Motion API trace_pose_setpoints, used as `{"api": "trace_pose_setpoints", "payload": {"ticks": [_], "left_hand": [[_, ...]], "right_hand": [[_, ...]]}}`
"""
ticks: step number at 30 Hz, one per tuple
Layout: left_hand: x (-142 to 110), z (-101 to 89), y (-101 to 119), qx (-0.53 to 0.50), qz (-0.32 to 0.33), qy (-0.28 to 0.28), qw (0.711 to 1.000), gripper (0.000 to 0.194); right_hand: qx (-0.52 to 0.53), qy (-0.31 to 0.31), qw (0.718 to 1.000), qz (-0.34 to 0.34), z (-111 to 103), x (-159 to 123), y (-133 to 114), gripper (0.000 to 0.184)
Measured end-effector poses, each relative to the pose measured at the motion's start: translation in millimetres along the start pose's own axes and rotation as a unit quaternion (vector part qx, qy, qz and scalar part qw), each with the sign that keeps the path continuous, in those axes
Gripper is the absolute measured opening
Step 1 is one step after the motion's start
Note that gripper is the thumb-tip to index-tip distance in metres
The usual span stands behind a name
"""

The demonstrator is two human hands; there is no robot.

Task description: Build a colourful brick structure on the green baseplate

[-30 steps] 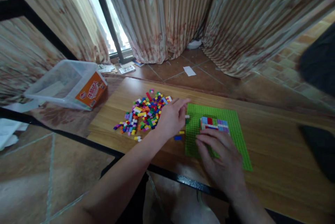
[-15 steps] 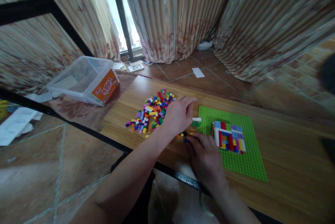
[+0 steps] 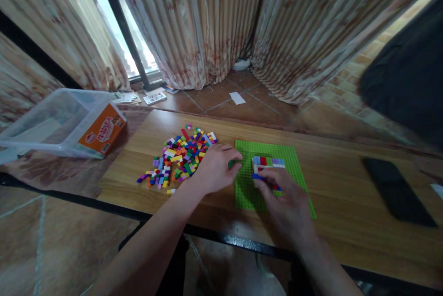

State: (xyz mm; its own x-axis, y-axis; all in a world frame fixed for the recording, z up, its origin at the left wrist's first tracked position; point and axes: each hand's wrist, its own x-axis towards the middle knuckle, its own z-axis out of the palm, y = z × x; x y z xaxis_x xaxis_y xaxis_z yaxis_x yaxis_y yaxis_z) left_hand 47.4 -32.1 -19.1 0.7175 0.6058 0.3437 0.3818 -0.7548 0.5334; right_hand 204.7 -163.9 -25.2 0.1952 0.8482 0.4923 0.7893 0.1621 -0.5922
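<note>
One baseplate [image 3: 293, 163], perhaps a hundred bricks [image 3: 188, 168]

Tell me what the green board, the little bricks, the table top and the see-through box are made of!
The green board looks like plastic, with rows of tiny bumps. The little bricks are probably hard plastic: bright, even colours. The table top is wood or a wood-look sheet, softly shiny with streaky grain. The see-through box is likely plastic, slightly cloudy.

Mid-frame, the bare left hand [image 3: 218, 167] curls loosely, thumb and fingertips [image 3: 238, 155] parted; slightly lower and rightward, the bare right hand [image 3: 285, 191] pinches.
</note>
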Motion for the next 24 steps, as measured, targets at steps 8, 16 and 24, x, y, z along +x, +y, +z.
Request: {"api": "trace_pose_setpoints", "payload": {"ticks": [8,16,24], "left_hand": [[-3,6.8,4,0.066,0.061,-0.112,0.99,0.003],[-4,-6.9,-7,0.06,0.074,-0.134,0.986,0.016],[-3,8.2,1,0.037,0.093,-0.092,0.991,0.023]], "right_hand": [[0.003,0.003,0.996,0.084,-24,7,37,0.008],[-0.043,-0.019,0.997,0.054,-11,9,35,0.008],[-0.031,0.007,0.996,0.081,-6,7,38,0.01]]}}
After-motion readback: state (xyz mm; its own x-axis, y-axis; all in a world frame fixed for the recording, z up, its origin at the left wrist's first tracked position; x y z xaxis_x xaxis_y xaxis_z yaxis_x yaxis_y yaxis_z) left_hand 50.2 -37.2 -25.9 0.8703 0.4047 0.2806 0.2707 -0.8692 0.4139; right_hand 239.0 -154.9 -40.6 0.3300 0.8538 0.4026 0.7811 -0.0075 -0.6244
